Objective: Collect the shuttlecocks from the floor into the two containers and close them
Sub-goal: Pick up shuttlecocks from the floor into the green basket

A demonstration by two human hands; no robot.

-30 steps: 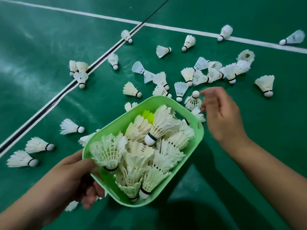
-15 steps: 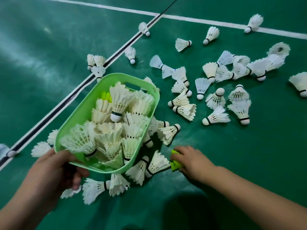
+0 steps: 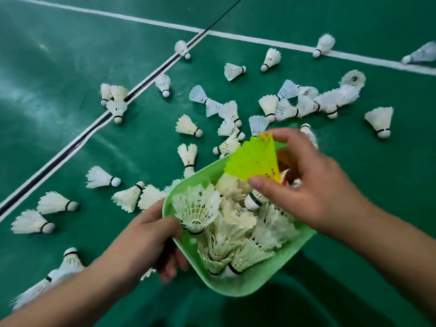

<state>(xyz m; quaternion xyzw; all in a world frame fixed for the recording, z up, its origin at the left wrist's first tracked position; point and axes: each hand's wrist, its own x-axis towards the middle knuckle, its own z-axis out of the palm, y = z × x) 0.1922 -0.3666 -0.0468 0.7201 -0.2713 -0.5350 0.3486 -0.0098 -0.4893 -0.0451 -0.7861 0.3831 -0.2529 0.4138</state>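
Since grabbing it off the floor, right hand (image 3: 313, 182) pinches the featherlight yellow shuttle (image 3: 256, 161) by its crushable skirt over the tub (image 3: 250, 285); left hand (image 3: 151, 244) grips the rim.

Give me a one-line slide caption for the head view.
Right hand brings a yellow shuttlecock over the green container gripped by the left hand.

yellow shuttlecock (image 3: 253, 162) cork: hidden | container (image 3: 247, 285) far rim: covered by right hand (image 3: 313, 185)
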